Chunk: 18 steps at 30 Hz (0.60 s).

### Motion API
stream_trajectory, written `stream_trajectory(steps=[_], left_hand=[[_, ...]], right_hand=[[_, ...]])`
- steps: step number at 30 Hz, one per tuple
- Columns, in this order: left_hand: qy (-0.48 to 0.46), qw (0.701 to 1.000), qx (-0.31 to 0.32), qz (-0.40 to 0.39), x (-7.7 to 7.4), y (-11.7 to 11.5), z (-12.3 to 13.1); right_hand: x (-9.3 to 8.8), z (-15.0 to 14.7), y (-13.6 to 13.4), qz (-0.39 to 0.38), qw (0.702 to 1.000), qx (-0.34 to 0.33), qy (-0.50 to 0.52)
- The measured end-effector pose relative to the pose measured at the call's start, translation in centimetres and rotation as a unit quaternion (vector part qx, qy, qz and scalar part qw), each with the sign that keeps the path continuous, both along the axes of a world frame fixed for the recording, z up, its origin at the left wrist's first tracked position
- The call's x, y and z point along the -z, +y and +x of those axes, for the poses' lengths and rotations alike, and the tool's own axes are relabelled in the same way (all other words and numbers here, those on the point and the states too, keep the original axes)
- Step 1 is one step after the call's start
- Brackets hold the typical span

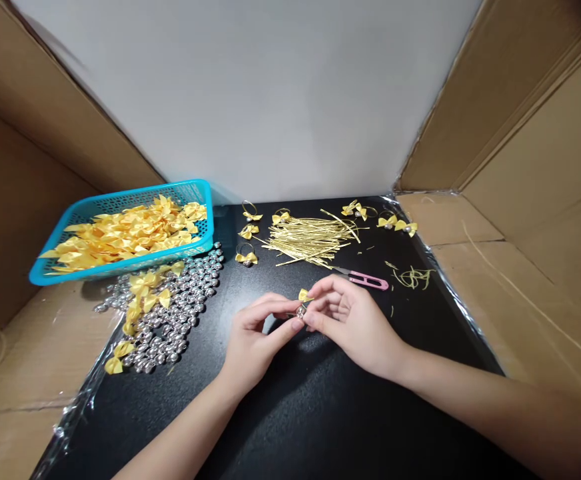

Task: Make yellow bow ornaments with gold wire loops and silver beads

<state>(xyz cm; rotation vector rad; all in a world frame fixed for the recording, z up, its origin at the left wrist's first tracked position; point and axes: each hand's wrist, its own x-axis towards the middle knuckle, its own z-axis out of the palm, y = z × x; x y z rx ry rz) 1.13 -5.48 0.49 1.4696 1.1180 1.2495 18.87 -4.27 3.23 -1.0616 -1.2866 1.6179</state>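
Observation:
Over the middle of a black mat (pixel 290 413), my left hand (pixel 255 340) and my right hand (pixel 350 320) meet fingertip to fingertip. Both pinch one small piece between them: a yellow ribbon bow (pixel 303 295) with a small silver bell (pixel 300 311) just under it. The fingers of both hands are closed on it. A heap of gold twist wires (pixel 310 239) lies behind the hands. Pink thread snips (pixel 365 279) lie just beyond my right hand.
A blue basket (pixel 120 267) full of yellow bows stands at the left. Silver bells (pixel 175 313) with loose bows are piled in front of it. Several finished bows with wire loops (pixel 248 233) lie at the back. Wire scraps (pixel 413 277) sit right. Cardboard walls enclose both sides.

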Motion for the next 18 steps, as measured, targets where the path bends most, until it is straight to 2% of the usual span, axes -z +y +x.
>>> stream_trajectory(steps=[6,10,14,18], left_hand=[[0.000,0.998,0.015,-0.054,0.0,-0.1,0.6],[-0.003,0.999,-0.022,-0.041,0.5,0.0,0.7],[0.036,0.998,-0.049,0.031,0.3,0.2,0.7],[0.136,0.978,-0.054,0.151,-1.5,1.1,1.0]], right_hand=[[0.6,-0.3,0.8,-0.059,0.997,0.017,0.041],[1.2,-0.6,1.1,-0.091,0.994,0.013,0.065],[1.3,-0.6,1.2,-0.100,0.991,0.005,0.093],[0.6,-0.4,1.5,-0.075,0.991,0.000,0.109]])
